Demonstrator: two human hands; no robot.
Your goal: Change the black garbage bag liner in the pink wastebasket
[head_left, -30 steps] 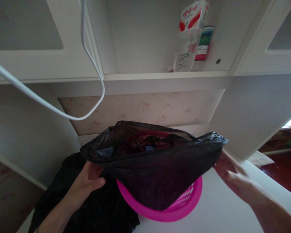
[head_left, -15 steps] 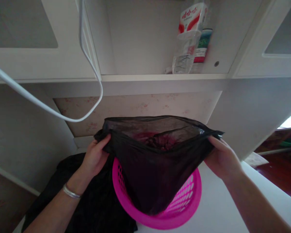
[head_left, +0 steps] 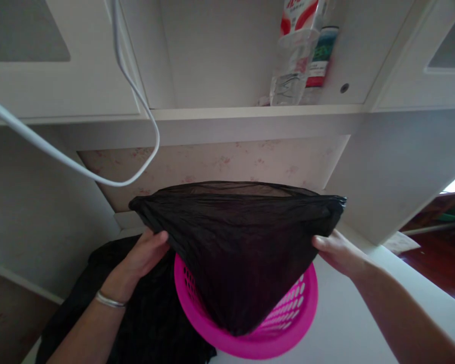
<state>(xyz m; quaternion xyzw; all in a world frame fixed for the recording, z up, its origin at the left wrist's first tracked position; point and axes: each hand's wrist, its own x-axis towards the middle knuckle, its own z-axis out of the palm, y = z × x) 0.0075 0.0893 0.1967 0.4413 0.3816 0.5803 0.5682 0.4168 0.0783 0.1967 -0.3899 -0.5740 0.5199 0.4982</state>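
A thin black plastic bag (head_left: pixel 242 242) hangs with its lower end inside a bright pink perforated basket (head_left: pixel 288 323) on a white tabletop (head_left: pixel 349 328). My left hand (head_left: pixel 146 253) grips the bag's upper left edge; a silver bracelet sits on that wrist. My right hand (head_left: pixel 335 250) grips the upper right edge. The two hands stretch the bag's top wide and taut, so its mouth now looks nearly flat and the inside is hidden.
A black cloth (head_left: pixel 151 318) lies on the table left of the basket. A white cable (head_left: pixel 98 174) loops across the upper left. On the shelf above stand a clear plastic bottle (head_left: pixel 291 65) and a second bottle (head_left: pixel 320 60). White cabinet panels flank both sides.
The bag's top has been pulled wider and flatter; the opening that showed reddish contents is closed from view. Both hands have slid lower, under the stretched edge.
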